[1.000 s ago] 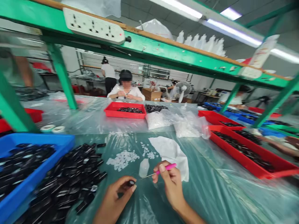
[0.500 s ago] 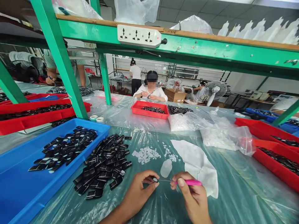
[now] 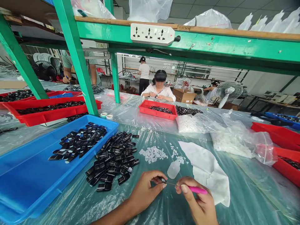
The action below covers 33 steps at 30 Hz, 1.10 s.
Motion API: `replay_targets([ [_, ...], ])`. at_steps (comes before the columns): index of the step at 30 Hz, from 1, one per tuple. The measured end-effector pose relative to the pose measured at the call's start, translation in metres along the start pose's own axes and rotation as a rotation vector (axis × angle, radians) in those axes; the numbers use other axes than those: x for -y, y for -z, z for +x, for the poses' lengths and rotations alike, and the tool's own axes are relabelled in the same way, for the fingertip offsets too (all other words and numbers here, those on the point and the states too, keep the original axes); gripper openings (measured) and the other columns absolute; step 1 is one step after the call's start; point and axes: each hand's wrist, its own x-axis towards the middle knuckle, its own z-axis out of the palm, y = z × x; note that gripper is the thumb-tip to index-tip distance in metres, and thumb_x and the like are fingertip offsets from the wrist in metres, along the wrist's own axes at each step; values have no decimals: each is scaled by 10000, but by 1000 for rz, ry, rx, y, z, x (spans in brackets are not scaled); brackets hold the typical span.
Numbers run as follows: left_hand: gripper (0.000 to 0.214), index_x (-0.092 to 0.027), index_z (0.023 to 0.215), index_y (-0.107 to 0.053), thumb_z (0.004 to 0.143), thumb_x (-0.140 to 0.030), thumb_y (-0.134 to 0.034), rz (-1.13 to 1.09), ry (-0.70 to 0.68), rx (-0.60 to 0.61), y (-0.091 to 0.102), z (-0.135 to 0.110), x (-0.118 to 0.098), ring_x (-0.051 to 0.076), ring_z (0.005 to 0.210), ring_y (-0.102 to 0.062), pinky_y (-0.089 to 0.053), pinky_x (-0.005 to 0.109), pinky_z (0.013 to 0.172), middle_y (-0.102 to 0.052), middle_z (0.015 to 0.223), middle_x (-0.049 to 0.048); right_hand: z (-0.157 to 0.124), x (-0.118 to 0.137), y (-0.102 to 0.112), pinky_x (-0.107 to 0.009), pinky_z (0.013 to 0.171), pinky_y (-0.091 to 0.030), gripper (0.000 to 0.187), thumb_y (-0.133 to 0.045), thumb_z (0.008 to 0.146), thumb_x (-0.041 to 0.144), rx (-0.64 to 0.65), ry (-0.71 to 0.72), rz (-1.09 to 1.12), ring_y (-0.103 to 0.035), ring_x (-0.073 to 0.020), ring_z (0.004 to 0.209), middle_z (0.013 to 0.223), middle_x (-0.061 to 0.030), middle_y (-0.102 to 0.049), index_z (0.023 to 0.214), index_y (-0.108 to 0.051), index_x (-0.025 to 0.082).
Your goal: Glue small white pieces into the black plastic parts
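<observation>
My left hand (image 3: 146,191) pinches a small black part (image 3: 162,180) between thumb and fingers, low in the middle of the view. My right hand (image 3: 199,203) grips a pink-handled pick (image 3: 195,189) whose thin metal tip touches that part. Just left of my hands lies a loose pile of black parts (image 3: 113,159) on the plastic-covered table. A blue tray (image 3: 25,181) at the left holds more black parts (image 3: 78,142). Small white pieces (image 3: 153,154), a little plastic bottle (image 3: 173,169) and a white cloth (image 3: 207,170) lie just beyond my hands.
Green shelf posts (image 3: 77,59) and a beam with a power strip (image 3: 152,33) stand over the table. Red trays (image 3: 51,107) sit left, right and centre (image 3: 157,109). Bags of white pieces (image 3: 234,140) lie at right. A person (image 3: 160,89) sits opposite; others work behind, near a fan (image 3: 228,92).
The view has swung left and down, bringing the blue tray and left red trays into sight. My hands have come together, the pick's tip now on the black part.
</observation>
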Motion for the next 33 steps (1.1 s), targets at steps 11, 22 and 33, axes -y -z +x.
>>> replay_targets([
  [11, 143, -147, 904, -669, 811, -150, -560, -67, -53, -40, -1, 0, 5, 146, 810, -608, -467, 208, 748, -669, 892, 34, 9, 11, 7, -265, 565, -475, 172, -482, 840, 68, 159, 429, -316, -593, -143, 629, 751, -42, -625, 969, -505, 180],
  [22, 152, -157, 903, -665, 797, -126, -560, -70, -74, -35, -1, 1, 7, 162, 865, -609, -473, 232, 787, -665, 940, 48, 6, 16, 12, -276, 652, -502, 118, -412, 912, 150, 77, 486, -286, -622, -156, 725, 731, -60, -626, 966, -515, 169],
  [33, 150, -154, 905, -662, 804, -210, -567, -39, 37, 6, 2, 0, 3, 160, 828, -583, -443, 234, 748, -651, 909, 53, 15, -43, 54, -362, 672, -465, 244, -401, 901, 303, -56, -263, -1136, -584, -251, 910, 966, -31, -662, 983, -619, 231],
])
